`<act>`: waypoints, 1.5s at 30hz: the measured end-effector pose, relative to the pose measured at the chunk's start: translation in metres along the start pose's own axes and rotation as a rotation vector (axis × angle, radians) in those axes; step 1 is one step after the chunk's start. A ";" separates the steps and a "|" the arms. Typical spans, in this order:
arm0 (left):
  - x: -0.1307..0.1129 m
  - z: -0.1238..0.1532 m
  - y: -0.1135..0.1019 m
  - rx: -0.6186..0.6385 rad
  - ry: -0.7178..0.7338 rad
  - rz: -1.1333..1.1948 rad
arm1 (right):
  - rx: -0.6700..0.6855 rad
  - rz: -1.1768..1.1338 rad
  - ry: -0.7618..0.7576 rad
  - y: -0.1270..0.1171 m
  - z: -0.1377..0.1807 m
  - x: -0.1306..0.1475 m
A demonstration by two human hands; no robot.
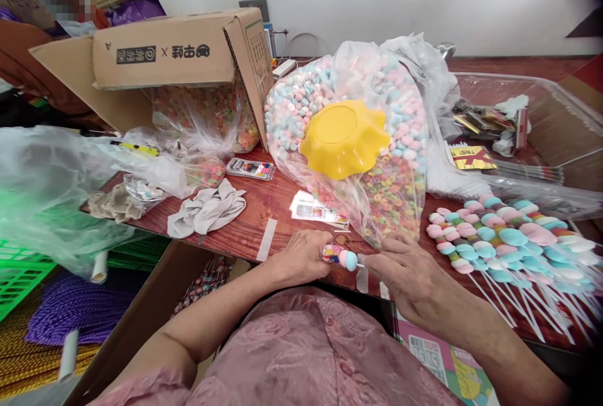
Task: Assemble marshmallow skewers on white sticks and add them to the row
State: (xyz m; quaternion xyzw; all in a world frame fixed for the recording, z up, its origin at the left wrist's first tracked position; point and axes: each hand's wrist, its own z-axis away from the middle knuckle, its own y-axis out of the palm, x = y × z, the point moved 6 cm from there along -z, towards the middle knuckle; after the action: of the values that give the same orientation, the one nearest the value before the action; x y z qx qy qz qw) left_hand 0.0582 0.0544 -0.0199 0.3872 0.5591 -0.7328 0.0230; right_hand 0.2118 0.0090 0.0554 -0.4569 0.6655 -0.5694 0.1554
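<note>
My left hand (304, 258) is closed at the table's near edge, around one end of a candy skewer (348, 260). A small colourful printed piece, perhaps a wrapper, shows beside its fingers, with pink and pale blue balls sticking out. From the balls a short white stick runs to my right hand (407, 274), whose fingers are pinched on it; its tip is hidden. Just beyond my hands lie white printed cards (313, 208) and a clear bag of pastel balls and coloured rings (405, 186). A pile of finished-looking skewers (513, 239) with white sticks lies to the right.
A yellow wavy-rimmed bowl (346, 136) lies upside down on the bag. An open cardboard box (164, 48) holds bagged rings. A grey cloth (207, 208) lies at left, a clear plastic tub (532, 88) at right. Below left is a box of skewers (202, 283). Another person is partly visible far left.
</note>
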 end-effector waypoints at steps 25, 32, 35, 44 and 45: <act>0.002 0.008 0.010 -0.188 0.085 -0.201 | -0.086 -0.037 0.034 0.008 0.009 -0.009; -0.001 0.010 0.014 -0.221 0.134 -0.279 | -0.090 -0.072 0.013 0.018 0.000 -0.011; -0.001 0.010 0.010 -0.246 0.118 -0.255 | -0.093 -0.130 0.026 0.021 0.000 -0.014; -0.001 0.011 -0.001 -0.456 0.135 -0.220 | -0.092 -0.200 0.211 0.027 0.014 -0.023; -0.002 0.011 -0.002 -0.478 0.143 -0.224 | -0.095 -0.210 0.229 0.027 0.016 -0.023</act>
State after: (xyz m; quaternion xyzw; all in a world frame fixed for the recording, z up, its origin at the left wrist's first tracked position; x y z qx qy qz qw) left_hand 0.0530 0.0450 -0.0160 0.3574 0.7556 -0.5489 -0.0072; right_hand 0.2237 0.0156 0.0192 -0.4629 0.6535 -0.5989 -0.0038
